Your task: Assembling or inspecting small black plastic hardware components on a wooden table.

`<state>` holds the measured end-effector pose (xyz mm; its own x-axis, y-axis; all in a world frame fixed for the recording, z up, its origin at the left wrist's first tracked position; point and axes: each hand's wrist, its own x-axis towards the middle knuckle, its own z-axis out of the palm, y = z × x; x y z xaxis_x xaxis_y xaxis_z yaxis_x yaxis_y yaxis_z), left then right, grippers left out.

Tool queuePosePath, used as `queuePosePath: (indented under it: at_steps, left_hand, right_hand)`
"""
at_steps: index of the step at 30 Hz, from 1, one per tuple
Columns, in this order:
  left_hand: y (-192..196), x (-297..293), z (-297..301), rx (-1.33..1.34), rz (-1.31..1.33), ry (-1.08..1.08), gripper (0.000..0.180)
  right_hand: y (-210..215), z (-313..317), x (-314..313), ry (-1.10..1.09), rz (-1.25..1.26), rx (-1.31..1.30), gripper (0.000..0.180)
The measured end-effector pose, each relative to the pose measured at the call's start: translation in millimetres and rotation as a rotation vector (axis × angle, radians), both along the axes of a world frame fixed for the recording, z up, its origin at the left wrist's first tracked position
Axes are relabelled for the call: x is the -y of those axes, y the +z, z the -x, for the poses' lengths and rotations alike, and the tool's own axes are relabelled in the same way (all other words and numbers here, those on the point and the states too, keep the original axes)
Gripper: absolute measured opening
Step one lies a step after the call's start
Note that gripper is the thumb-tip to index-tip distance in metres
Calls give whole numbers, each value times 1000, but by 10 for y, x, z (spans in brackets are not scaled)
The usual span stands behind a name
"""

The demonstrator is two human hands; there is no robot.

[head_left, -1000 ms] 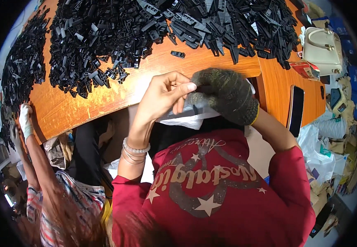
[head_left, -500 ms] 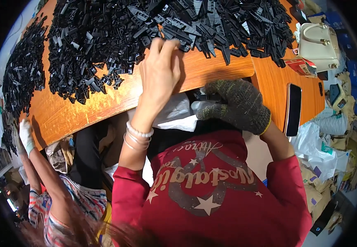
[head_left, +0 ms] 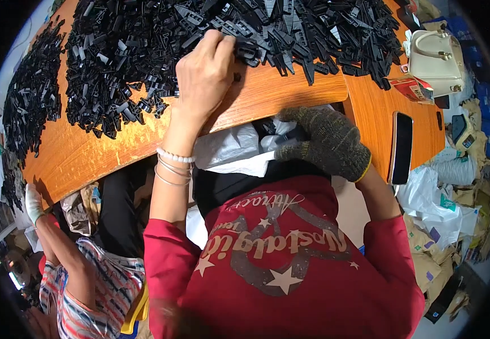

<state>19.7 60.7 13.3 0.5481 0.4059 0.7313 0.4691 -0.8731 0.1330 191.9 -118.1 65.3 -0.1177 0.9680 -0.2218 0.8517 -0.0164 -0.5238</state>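
My bare left hand [head_left: 204, 73], with a beaded bracelet and thin bangles at its wrist, is at the near edge of a large heap of black plastic parts [head_left: 290, 34]. Its fingers are pinched together at the heap; what they hold is hidden. Below the table edge is my right hand [head_left: 332, 144], in a dark grey knit glove, its thumb and fingers apart. The gloved hand is over a white plastic bag [head_left: 231, 150] at my lap. Dark parts show in the bag's mouth. The space between the gloved fingers is blurred.
Another black heap [head_left: 35, 85] lies on the left of the wooden table [head_left: 267, 93]. A co-worker's white-gloved hand [head_left: 33, 204] is at the left table edge. On the right are a phone [head_left: 401, 148], a cream handbag [head_left: 436, 62] and plastic bags [head_left: 434, 198].
My left hand has moved left and slightly away from me along the heap's edge. My right hand has barely moved. The co-worker's gloved hand has come down toward the table's edge.
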Motion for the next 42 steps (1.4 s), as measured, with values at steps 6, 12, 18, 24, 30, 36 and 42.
queuePosePath:
  at_steps: [6,12,18,24,30,36,42]
  left_hand:
    - [19,341,95,532,567,21,5]
    - [-8,614,250,758,973,0,7]
    - [-160,737,349,872,1114,-64,10]
    - [35,869,360,917,1409,-121,12]
    - [56,1001,246,1060,1570,-248,7]
    - [136,971,207,549,1491,-156,11]
    - [-14,559,112,138,688,316,38]
  right_hand:
    - [0,2,7,-84,58,-95,47]
    - [-283,-36,127,-58,-237,-82,40]
    - [25,67,69,-151,31,-36,37]
    - [-148,22,147,-211,-180,-147,41]
    - [-127,417,-178,101,-765,86,42]
    - [-463,288,-348,36,-488,-239,42]
    - [-400,165,-265,-93,-594,-203,36]
